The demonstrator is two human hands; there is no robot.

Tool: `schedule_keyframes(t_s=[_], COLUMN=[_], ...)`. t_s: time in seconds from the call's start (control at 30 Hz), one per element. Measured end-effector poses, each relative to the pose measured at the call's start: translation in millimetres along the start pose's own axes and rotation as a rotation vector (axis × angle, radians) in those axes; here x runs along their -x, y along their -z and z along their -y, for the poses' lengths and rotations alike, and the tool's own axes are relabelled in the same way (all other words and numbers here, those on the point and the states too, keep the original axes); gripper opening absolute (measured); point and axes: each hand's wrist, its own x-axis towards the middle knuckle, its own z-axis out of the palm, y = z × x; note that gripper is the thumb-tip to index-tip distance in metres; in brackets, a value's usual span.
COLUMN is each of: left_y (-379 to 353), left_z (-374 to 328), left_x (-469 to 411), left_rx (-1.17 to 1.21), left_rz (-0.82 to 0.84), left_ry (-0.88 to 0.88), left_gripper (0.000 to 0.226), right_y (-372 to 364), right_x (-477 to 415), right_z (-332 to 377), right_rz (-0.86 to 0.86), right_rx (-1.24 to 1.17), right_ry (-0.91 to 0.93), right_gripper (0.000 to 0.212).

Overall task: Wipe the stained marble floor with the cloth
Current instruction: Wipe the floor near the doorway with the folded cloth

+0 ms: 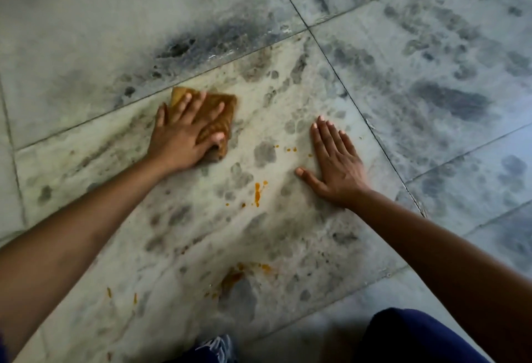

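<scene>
Dark blue clothing (pixel 417 336) sits at the bottom edge, and above it the pale marble floor (pixel 288 233) carries orange stains (pixel 257 194). The folded brown-orange cloth (pixel 216 124) lies left of centre, just under a tile joint (pixel 115 108), with open tile to its right. The left hand (pixel 184 135) presses flat on the cloth with fingers spread; the right hand (pixel 336 167) lies flat on bare floor, fingers straight.

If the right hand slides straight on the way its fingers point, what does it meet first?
The way looks free: the right hand points across stained marble floor to a tile joint. The cloth lies off to its left.
</scene>
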Motion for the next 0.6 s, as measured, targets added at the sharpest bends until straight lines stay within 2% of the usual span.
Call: schedule_keyframes(t_s=[0.1, 0.17, 0.23, 0.3, 0.4, 0.5, 0.6], left_y=[13, 15, 12, 3, -14, -19, -6], left_z=[-30, -58, -80, -88, -75, -42, -34], left_x=[-55, -73, -67, -36, 24, 43, 0], left_rx=[0.109, 0.140, 0.131, 0.079, 0.027, 0.099, 0.115], left_rz=[-0.007, -0.008, 0.005, 0.012, -0.031, -0.009, -0.018], left_ry=[0.178, 0.227, 0.184, 0.068, -0.097, -0.038, 0.077], left_gripper=[0.060, 0.062, 0.064, 0.066, 0.068, 0.071, 0.066], right_y=[1, 1, 2, 3, 4, 10, 17], right_x=[-1, -1, -1, -1, -3, 2, 22], right_z=[0, 1, 1, 1, 2, -4, -26], right_rz=[-0.008, -0.003, 0.004, 0.015, 0.020, 0.068, 0.054], right_rx=[-0.003, -0.008, -0.014, -0.015, -0.029, -0.067, -0.099], right_ry=[-0.006, -0.001, -0.013, -0.012, -0.011, 0.024, -0.031], right_gripper=[0.092, 0.092, 0.092, 0.093, 0.095, 0.093, 0.090])
